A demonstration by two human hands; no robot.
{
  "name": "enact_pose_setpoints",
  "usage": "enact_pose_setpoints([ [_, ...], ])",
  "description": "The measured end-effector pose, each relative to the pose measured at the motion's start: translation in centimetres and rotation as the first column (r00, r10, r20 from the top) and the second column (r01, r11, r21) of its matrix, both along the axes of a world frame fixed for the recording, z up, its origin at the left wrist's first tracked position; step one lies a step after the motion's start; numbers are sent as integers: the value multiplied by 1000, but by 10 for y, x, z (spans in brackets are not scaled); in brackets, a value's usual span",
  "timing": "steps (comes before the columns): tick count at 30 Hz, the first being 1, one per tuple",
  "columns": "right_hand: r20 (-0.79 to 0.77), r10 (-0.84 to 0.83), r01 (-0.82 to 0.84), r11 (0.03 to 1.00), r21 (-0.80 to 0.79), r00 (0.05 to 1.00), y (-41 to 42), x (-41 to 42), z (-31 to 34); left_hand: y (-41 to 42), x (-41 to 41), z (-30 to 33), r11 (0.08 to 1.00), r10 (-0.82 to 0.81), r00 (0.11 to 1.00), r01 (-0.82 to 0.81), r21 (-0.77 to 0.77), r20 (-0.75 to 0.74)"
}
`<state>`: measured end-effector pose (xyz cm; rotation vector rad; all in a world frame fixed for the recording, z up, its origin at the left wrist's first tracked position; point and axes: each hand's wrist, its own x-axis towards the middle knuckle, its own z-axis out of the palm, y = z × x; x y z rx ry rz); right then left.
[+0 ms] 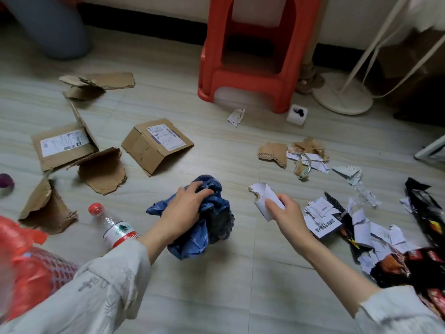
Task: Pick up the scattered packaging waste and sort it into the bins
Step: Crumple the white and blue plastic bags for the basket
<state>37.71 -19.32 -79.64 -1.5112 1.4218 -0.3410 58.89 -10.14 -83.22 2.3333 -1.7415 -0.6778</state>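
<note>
My left hand (186, 204) grips a crumpled blue and black plastic bag (212, 227) on the floor at the centre. My right hand (286, 210) pinches a torn white paper scrap (261, 195) just above the floor. A plastic water bottle (113, 225) with a red cap lies left of my left arm. Torn cardboard pieces (101, 169) and a flattened box with a shipping label (156, 143) lie further back on the left. Torn white paper scraps (322, 213) and black snack wrappers (423, 213) are scattered on the right.
A red bin with a red bag liner (26, 266) stands at the lower left. A red plastic stool (252, 51) stands at the back, a white fan base (342, 97) to its right. More cardboard and paper scraps (298, 155) lie at the right middle.
</note>
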Motion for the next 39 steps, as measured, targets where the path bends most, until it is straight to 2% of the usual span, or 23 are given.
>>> enact_pose_setpoints([
  [4, 71, 31, -24, 995, -92, 997, 16, 22, 62, 23, 10, 72, 990, 72, 993, -60, -124, 95],
  [9, 99, 180, -158, 966, -203, 979, 62, 58, 129, 81, 29, 152, 960, 134, 969, -75, -270, 207],
  [10, 113, 207, -180, 960, -213, 972, 73, 65, 139, 95, 34, 164, 952, 163, 967, -102, -288, 198],
  [12, 131, 276, -241, 942, -232, 952, 103, 82, 161, 132, 50, 189, 913, 276, 958, -234, -333, 83],
  [15, 41, 376, -351, 896, -273, 926, 132, 110, 179, 168, 74, 211, 843, 404, 913, -398, -362, -64],
  [19, -76, 449, -446, 824, -350, 890, 175, 165, 199, 227, 110, 235, 811, 528, 849, -501, -304, 10],
  [24, -268, 581, -640, 700, -317, 769, 227, 216, 212, 289, 147, 230, 695, 702, 703, -643, -323, 111],
  [26, -262, 636, -687, 685, -241, 726, 250, 228, 210, 310, 151, 216, 661, 739, 664, -680, -319, 116],
  [30, -189, 669, -691, 717, -90, 719, 282, 240, 186, 335, 146, 181, 641, 760, 640, -710, -292, 113],
  [32, -174, 695, -710, 703, -38, 698, 290, 242, 177, 342, 146, 168, 622, 775, 624, -726, -293, 101],
  [37, -273, 825, -866, 495, -75, 495, 286, 237, 175, 339, 144, 151, 652, 758, 618, -732, -198, 209],
  [39, -346, 842, -903, 428, -37, 413, 280, 237, 167, 334, 128, 140, 669, 737, 632, -731, -130, 238],
])
